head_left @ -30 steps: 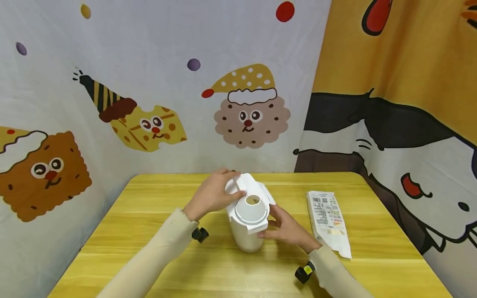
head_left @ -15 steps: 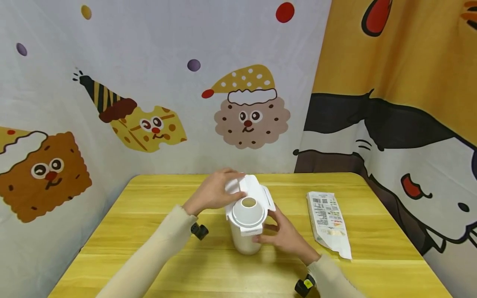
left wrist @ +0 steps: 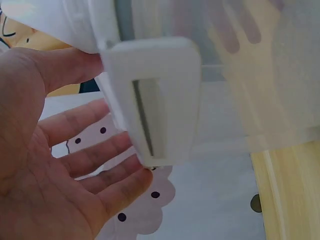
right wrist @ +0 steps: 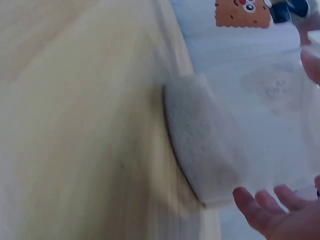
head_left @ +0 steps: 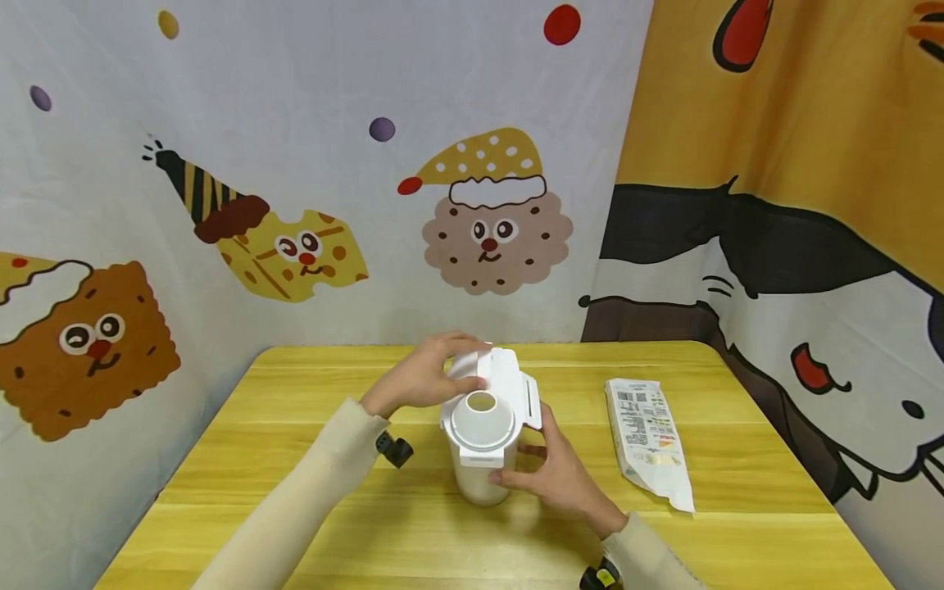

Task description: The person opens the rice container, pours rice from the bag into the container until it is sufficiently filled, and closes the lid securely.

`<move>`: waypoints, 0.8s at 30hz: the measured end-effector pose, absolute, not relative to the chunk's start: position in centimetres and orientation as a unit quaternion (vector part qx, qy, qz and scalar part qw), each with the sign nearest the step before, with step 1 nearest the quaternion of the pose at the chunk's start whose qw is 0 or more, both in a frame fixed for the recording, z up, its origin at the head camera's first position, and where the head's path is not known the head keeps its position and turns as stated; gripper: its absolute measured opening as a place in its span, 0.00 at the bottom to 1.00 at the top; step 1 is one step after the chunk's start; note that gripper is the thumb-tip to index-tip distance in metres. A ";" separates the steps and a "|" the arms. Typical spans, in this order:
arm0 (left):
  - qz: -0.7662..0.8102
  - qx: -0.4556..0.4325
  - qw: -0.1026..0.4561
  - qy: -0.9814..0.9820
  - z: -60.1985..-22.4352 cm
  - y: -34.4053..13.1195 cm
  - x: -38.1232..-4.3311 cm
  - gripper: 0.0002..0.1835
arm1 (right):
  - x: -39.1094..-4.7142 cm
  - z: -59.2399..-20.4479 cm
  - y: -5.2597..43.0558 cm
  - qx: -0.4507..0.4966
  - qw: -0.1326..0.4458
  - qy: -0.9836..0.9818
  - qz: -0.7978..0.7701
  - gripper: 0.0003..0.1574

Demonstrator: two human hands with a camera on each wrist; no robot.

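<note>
A translucent plastic storage container (head_left: 478,485) stands upright on the table under a white lid (head_left: 505,373). The lid carries a round raised spout (head_left: 483,424) with a hole at its top, and latch flaps hang at its edges. My left hand (head_left: 420,378) holds the lid's far left side, thumb on top. Its fingers reach along a slotted latch (left wrist: 182,100) in the left wrist view. Low on the right side, my right hand (head_left: 556,471) grips the container between thumb and fingers. Pale contents (right wrist: 200,135) show at the container's bottom in the right wrist view.
A flat white printed packet (head_left: 649,438) with a torn end lies on the wooden table (head_left: 295,475) to the right. Behind the table hangs a curtain (head_left: 317,106) with cartoon figures.
The container and lid have turned clockwise seen from above and shifted slightly left, the front latch now facing me. My right hand has slid a little lower; the left hand stays at the lid.
</note>
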State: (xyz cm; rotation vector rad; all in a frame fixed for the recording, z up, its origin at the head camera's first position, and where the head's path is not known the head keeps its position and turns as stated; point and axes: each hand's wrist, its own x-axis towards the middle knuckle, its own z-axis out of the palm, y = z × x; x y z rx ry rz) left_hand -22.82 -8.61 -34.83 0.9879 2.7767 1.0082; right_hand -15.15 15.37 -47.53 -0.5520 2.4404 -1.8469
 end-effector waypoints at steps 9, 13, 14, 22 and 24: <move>0.375 0.310 -0.029 0.873 -34.0 -8.6 -20.1 0.26 | -17.5 -47.6 17.3 -0.268 0.045 0.760 -0.590 0.72; 0.376 0.320 -0.055 0.868 -33.9 -8.2 -18.5 0.25 | -17.8 -47.5 17.6 -0.276 0.055 0.754 -0.594 0.72; 0.376 0.322 -0.061 0.867 -33.8 -8.2 -18.0 0.25 | -17.8 -47.4 17.6 -0.275 0.059 0.752 -0.596 0.72; 0.359 0.327 -0.071 0.871 -33.5 -7.8 -15.1 0.25 | -17.3 -47.4 17.0 -0.253 0.074 0.741 -0.617 0.69; 0.362 0.330 -0.071 0.869 -33.5 -7.7 -14.8 0.23 | -17.2 -47.4 17.0 -0.248 0.074 0.740 -0.620 0.69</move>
